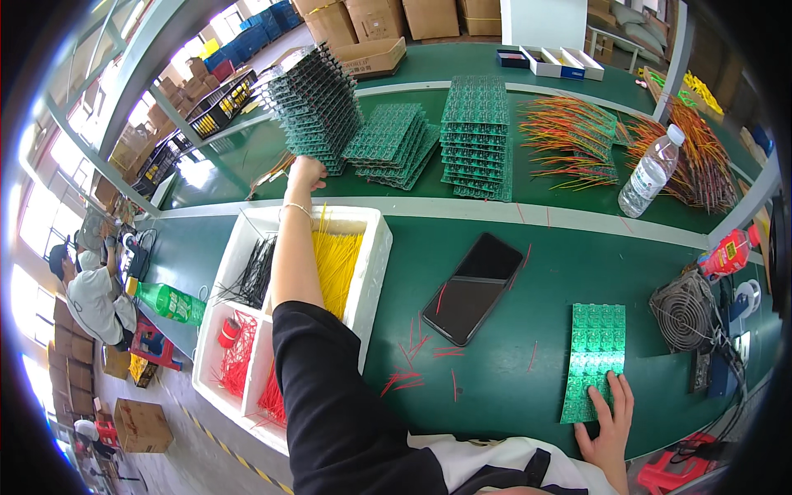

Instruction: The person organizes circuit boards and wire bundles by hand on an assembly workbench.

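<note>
— Where are we in the work?

— We judge we are fetching another board. Our left hand (305, 172) stretches far across the green table (495, 346) to the tall leaning stack of green circuit-board panels (318, 107) at the back left. The fingers curl at the stack's lower edge, touching it; we cannot tell whether they already pinch a panel.

— And the other hand?

— Our right hand (609, 421) lies flat and open, fingers spread on the near end of a single green circuit-board panel (596, 359) that lies on the table at front right, pressing it rather than gripping.

— What does the next move call for?

— As we see it, separating one panel from the leaning stack without tipping the rest, then bringing it back over the white foam tray of yellow, black and red wires (375, 264), which our forearm crosses.

— What can't we make out?

— The left fingertips are hidden against the stack. Our black sleeve covers part of the tray. The flat black phone (473, 287) shows a dark screen. The bundles of red and yellow wires (573, 140) by the clear plastic bottle (652, 172) blur toward the rim, and the metal fan (683, 309) at right is partly cut off in cables.
</note>
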The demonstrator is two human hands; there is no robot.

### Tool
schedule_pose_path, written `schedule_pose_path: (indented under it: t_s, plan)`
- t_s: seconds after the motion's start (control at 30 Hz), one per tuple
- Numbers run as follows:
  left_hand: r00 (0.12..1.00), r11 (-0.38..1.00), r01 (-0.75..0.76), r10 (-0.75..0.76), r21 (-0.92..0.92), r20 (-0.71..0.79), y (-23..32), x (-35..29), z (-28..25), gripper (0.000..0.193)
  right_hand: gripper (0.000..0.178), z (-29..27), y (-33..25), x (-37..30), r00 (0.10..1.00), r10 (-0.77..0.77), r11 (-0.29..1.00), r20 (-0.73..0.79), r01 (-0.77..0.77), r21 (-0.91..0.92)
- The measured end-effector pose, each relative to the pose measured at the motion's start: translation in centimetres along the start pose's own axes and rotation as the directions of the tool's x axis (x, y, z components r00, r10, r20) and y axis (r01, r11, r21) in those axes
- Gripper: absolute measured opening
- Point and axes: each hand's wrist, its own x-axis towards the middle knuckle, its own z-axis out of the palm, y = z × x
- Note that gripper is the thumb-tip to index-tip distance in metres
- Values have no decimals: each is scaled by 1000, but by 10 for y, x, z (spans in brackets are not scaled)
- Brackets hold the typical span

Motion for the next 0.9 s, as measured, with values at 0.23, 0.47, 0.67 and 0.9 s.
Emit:
schedule_pose_path:
  t_s: [0.23, 0.47, 0.67, 0.9]
  plan:
    - [990, 993, 100, -105, 56, 91, -9, 13, 3, 24, 59, -2, 2, -2, 1000, -16, 999, -24, 17, 44]
    - [988, 861, -61, -20, 505, 154, 24, -21, 28, 31, 58, -7, 4, -4, 997, -34, 999, -67, 36, 36]
    - [957, 902, -264, 202, 342, 206, 42, -18, 26, 34, 56, -5, 4, -5, 994, -67, 996, -83, 72, 56]
    - [992, 996, -46, 54, 71, -118, 38, -22, 30, 26, 54, -6, 5, -5, 991, -90, 993, -98, 97, 67]
